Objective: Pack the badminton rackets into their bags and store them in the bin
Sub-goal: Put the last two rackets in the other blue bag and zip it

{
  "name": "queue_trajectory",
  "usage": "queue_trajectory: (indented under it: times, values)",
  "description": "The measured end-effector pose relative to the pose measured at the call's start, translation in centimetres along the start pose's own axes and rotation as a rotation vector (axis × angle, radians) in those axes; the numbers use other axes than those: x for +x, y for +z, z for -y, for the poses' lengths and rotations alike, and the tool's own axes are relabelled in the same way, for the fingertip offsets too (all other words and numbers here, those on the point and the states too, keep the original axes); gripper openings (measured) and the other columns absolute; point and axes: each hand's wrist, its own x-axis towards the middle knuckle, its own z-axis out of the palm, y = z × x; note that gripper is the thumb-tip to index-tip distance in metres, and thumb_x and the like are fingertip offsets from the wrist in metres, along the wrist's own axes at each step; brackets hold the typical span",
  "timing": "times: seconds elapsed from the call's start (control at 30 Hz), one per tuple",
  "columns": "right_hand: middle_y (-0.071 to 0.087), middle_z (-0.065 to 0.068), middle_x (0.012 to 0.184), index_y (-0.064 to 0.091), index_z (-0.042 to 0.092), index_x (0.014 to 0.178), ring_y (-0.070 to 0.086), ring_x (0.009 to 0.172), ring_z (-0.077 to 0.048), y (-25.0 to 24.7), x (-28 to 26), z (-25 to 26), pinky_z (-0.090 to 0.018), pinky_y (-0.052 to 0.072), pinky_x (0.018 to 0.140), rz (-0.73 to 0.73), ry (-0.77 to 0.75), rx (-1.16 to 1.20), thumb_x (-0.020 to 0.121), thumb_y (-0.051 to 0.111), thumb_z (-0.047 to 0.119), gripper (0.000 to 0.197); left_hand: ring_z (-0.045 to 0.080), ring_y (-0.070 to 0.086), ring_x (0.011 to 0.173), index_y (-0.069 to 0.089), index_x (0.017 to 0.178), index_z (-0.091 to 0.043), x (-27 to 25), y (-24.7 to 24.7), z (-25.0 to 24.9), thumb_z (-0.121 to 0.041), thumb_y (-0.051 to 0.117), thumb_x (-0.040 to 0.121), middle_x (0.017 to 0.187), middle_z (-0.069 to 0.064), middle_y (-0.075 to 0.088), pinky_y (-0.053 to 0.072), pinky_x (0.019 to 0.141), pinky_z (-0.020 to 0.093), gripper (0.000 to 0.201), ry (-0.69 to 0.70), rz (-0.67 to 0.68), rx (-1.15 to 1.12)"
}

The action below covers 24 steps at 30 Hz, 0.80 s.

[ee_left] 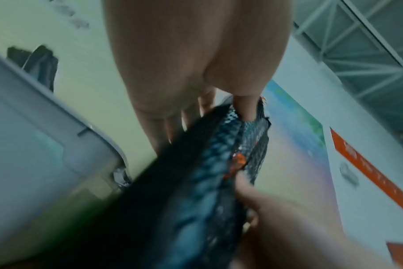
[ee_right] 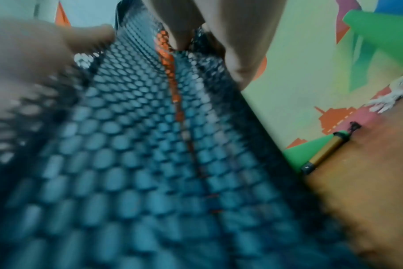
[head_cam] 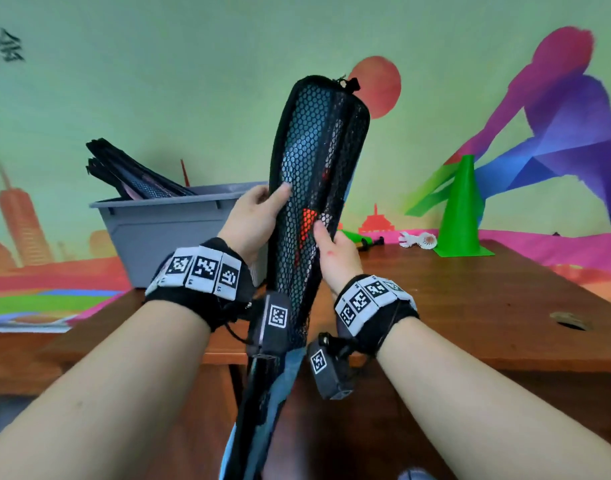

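Both my hands grip the mesh racket bag (head_cam: 314, 188), left hand (head_cam: 254, 216) and right hand (head_cam: 335, 251) pinching opposite edges, upright above the table's (head_cam: 470, 306) near edge, beside the bin (head_cam: 165, 230). Risk: mesh snags on strings, bag slips.

The mesh bag (head_cam: 314, 188) stands nearly upright before the person, over the near edge of the table (head_cam: 470, 306), the left hand (head_cam: 252, 220) on its left side and the right hand (head_cam: 335, 254) on its right. Behind and left of it sits the bin (head_cam: 165, 233) (other bagged rackets (head_cam: 134, 174) lean out of it leftward). Right of the bag, at the table's far edge, lie a pump (head_cam: 366, 241), then a shuttlecock (head_cam: 418, 240), then a cone (head_cam: 461, 209).
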Motion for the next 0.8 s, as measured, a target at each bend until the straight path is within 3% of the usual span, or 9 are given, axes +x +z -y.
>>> queue_trajectory:
  times: [0.1,0.17,0.23,0.3,0.37,0.43,0.6,0.73,0.8]
  values:
    - [0.064,-0.010,0.092,0.063,0.004,0.099,0.058,0.085,-0.027,-0.3,0.7,2.2,-0.028,0.042,0.071,-0.110,-0.040,-0.019,0.095,0.047,0.041,0.040,0.008,0.068,0.081,0.060,0.112,-0.012,-1.7,-1.3,0.4,-0.029,0.059,0.092,0.104,0.002,0.070,0.054,0.068,0.022,0.027,-0.004,0.138,0.177]
    - [0.068,-0.017,0.093,0.064,-0.002,0.097,0.062,0.086,-0.033,-0.1,1.6,3.4,-0.035,0.050,0.075,-0.134,-0.090,-0.062,0.094,0.049,0.040,0.045,0.003,0.069,0.073,0.060,0.109,-0.015,-2.8,-1.7,0.3,-0.026,0.060,0.091,0.095,-0.003,0.071,0.054,0.060,0.017,0.021,-0.100,0.253,0.269]
    - [0.067,-0.025,0.090,0.065,-0.006,0.091,0.065,0.081,-0.034,0.0,2.1,4.5,-0.042,0.053,0.076,-0.147,-0.127,-0.108,0.092,0.051,0.042,0.050,0.008,0.069,0.073,0.061,0.104,-0.014,-3.6,-1.6,0.4,-0.023,0.058,0.093,0.090,-0.003,0.071,0.056,0.062,0.023,0.015,-0.174,0.314,0.297]
    - [0.064,-0.032,0.090,0.062,-0.012,0.090,0.058,0.069,-0.025,-0.1,2.4,5.8,-0.034,0.045,0.066,-0.161,-0.149,-0.100,0.090,0.053,0.041,0.053,0.017,0.068,0.076,0.061,0.099,-0.010,-3.7,-1.4,0.3,-0.018,0.053,0.096,0.093,0.005,0.070,0.058,0.071,0.031,0.012,-0.195,0.233,0.216]
    - [0.063,-0.031,0.085,0.060,-0.014,0.091,0.048,0.067,-0.021,-0.7,2.3,7.1,-0.030,0.035,0.060,-0.157,-0.188,-0.116,0.092,0.053,0.037,0.052,0.016,0.068,0.064,0.060,0.093,-0.006,-3.3,-1.0,0.0,-0.013,0.047,0.098,0.089,0.009,0.068,0.058,0.060,0.027,0.015,-0.227,0.087,0.024]
    - [0.061,-0.025,0.083,0.060,-0.013,0.092,0.052,0.072,-0.028,-1.6,2.1,8.0,-0.031,0.031,0.059,-0.116,-0.241,-0.213,0.096,0.048,0.034,0.048,0.013,0.067,0.055,0.059,0.098,-0.002,-2.9,-0.5,-0.6,-0.011,0.044,0.099,0.084,0.009,0.067,0.054,0.047,0.022,0.018,-0.231,-0.012,-0.118]
    - [0.062,-0.020,0.118,0.062,0.000,0.113,0.057,0.109,-0.033,-3.7,0.3,7.5,-0.027,0.039,0.083,0.124,-0.179,-0.500,0.101,0.029,0.043,0.056,0.021,0.071,0.073,0.059,0.111,0.001,-2.3,0.1,-2.4,-0.016,0.043,0.099,0.097,0.013,0.070,0.056,0.059,0.029,0.026,-0.190,-0.128,-0.232]
    - [0.062,-0.012,0.121,0.060,0.004,0.121,0.057,0.113,-0.024,-5.4,0.0,6.5,-0.023,0.036,0.092,0.227,-0.119,-0.425,0.101,0.033,0.041,0.051,0.029,0.067,0.096,0.056,0.117,0.001,-1.5,0.4,-4.1,-0.022,0.045,0.099,0.113,0.017,0.067,0.055,0.078,0.039,0.032,-0.146,-0.161,-0.280]
    - [0.066,-0.014,0.108,0.065,0.001,0.106,0.060,0.101,-0.027,-6.0,0.8,7.1,-0.028,0.042,0.088,0.144,-0.213,-0.396,0.101,0.036,0.035,0.045,0.025,0.068,0.091,0.056,0.116,-0.001,-0.8,0.9,-4.7,-0.024,0.044,0.100,0.107,0.013,0.068,0.056,0.074,0.037,0.031,-0.120,-0.159,-0.352]
